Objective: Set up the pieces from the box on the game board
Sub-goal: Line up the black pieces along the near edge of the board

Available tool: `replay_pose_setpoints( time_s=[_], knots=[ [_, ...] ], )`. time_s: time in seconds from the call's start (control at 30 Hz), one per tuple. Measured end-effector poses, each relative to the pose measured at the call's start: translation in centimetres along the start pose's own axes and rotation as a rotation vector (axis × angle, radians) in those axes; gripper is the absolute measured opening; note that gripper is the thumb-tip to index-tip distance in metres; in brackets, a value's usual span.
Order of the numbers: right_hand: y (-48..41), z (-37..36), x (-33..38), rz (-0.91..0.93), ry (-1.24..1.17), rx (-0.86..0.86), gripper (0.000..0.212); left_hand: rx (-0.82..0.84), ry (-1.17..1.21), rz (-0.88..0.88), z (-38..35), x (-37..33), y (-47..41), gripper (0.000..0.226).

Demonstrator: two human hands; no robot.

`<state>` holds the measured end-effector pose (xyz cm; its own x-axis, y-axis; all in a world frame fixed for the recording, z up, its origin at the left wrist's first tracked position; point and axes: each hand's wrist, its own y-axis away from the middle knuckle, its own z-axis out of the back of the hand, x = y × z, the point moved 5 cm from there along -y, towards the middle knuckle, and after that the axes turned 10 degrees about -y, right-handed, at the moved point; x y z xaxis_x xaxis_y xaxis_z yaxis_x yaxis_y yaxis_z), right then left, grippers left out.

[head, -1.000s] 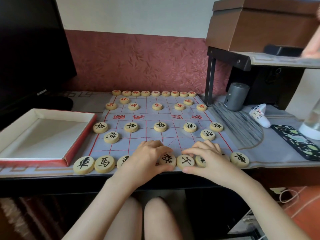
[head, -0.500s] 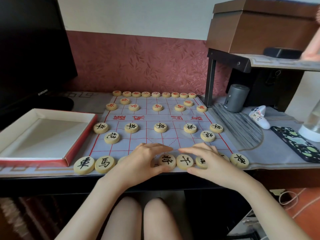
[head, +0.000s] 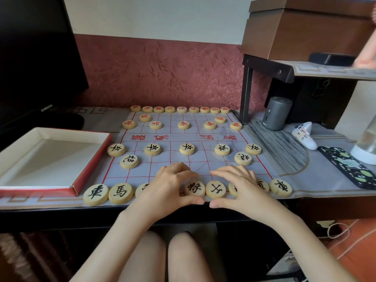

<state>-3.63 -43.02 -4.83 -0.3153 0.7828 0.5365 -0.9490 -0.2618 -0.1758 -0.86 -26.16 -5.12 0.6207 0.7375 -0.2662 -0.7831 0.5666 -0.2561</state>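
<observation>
The game board (head: 173, 139) lay in the middle of the frame on the desk (head: 317, 186). The red pieces (head: 183, 125) stood in rows at its upper end. The black pieces (head: 95, 194) stood at its lower end, with a long row right by the desk edge.

Both hands lay on that lower row. The left hand (head: 168, 188) covered some pieces left of the middle. Its fingers were close together and a little bent, and its thumb stuck out below. The right hand (head: 238, 188) lay just beside it, shaped the same way. One piece showed in each gap between thumb and fingers.

The box (head: 91, 159) sat at the left, touching the board. A dark screen (head: 30, 58) filled the upper left.
</observation>
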Motion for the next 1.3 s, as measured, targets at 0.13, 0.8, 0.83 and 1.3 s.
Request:
replay_pose_setpoints(
  time_s=[0.13, 0.8, 0.83, 1.3],
  knots=[
    [0.7, 0.6, 0.1, -0.051, -0.117, 0.061, 0.061, 0.040, 0.038, -0.047, 0.1, -0.2, 0.1, 0.062],
    [-0.1, -0.2, -0.6, 0.060, -0.043, -0.043, 0.041, -0.110, 0.009, -0.040, -0.9, -0.2, 0.1, 0.067],
    [-0.1, -0.2, -0.6, 0.060, -0.041, -0.043, 0.041, -0.111, 0.005, -0.044, -0.9, -0.2, 0.1, 0.066],
    [0.0, -0.3, -0.6, 0.055, -0.025, -0.054, 0.042, -0.078, -0.039, -0.018, -1.0, -0.2, 0.2, 0.066]
  ],
)
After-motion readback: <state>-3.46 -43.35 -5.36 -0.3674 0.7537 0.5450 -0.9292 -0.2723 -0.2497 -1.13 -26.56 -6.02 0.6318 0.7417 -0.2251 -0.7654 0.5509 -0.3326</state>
